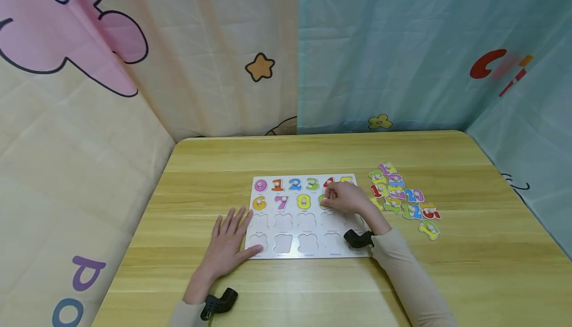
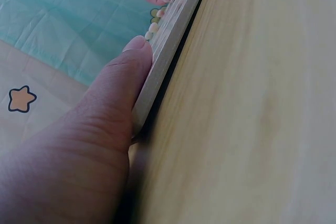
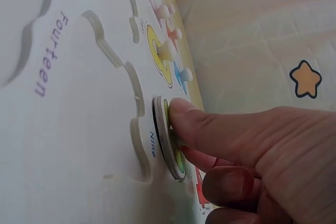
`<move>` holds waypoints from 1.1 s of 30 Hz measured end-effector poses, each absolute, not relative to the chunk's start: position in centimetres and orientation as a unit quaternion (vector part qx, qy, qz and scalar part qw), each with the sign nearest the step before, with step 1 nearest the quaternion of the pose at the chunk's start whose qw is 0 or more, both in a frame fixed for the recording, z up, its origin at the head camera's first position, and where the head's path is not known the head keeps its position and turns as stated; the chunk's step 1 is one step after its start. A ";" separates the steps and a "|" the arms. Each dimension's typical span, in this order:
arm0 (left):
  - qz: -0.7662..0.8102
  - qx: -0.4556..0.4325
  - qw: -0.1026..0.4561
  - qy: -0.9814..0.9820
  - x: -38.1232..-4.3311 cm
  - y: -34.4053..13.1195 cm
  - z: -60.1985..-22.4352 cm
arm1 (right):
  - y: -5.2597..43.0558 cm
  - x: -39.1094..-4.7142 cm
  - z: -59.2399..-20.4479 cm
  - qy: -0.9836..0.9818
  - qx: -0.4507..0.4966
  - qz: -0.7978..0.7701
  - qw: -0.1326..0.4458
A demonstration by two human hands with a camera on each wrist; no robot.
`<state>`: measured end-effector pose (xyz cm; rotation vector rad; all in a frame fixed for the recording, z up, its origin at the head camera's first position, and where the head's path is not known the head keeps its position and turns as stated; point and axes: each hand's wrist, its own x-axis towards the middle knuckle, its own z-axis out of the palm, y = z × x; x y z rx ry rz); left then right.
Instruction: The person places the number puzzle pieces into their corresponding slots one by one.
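Note:
A white number puzzle board [image 1: 286,256] lies on the wooden table. My right hand [image 1: 350,200] pinches the number 9 piece [image 3: 176,156] between thumb and fingers at the spot labelled Nine. In the right wrist view, that piece's edge stands proud of the board; its knob is hidden by the fingers. My left hand [image 1: 228,247] has its fingers spread at the board's left side, and its thumb [image 2: 137,51] rests on the lower left corner. Knobbed pieces 0 to 8 sit in the upper two rows, such as the yellow 8 [image 1: 304,201].
Right of the board, several loose two-digit number pieces [image 1: 396,193] lie in a cluster, with a yellow one [image 1: 429,229] at its near end. The board's lower two rows show bare recesses [image 1: 283,242]. Printed curtains [image 1: 384,44] stand behind the table [image 1: 214,163].

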<state>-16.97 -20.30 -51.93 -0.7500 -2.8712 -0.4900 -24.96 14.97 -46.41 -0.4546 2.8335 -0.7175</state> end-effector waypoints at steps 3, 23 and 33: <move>-0.160 -0.247 0.061 -0.954 -17.0 -20.3 -52.0 | 14.9 -25.0 -46.3 0.955 -0.150 -0.239 0.089; -0.160 -0.247 0.054 -0.954 -17.2 -20.2 -52.0 | 14.7 -24.8 -45.8 0.964 -0.155 -0.199 0.085; -0.161 -0.250 0.067 -0.952 -17.0 -20.2 -51.9 | 14.6 -24.6 -46.0 0.960 -0.158 -0.211 0.090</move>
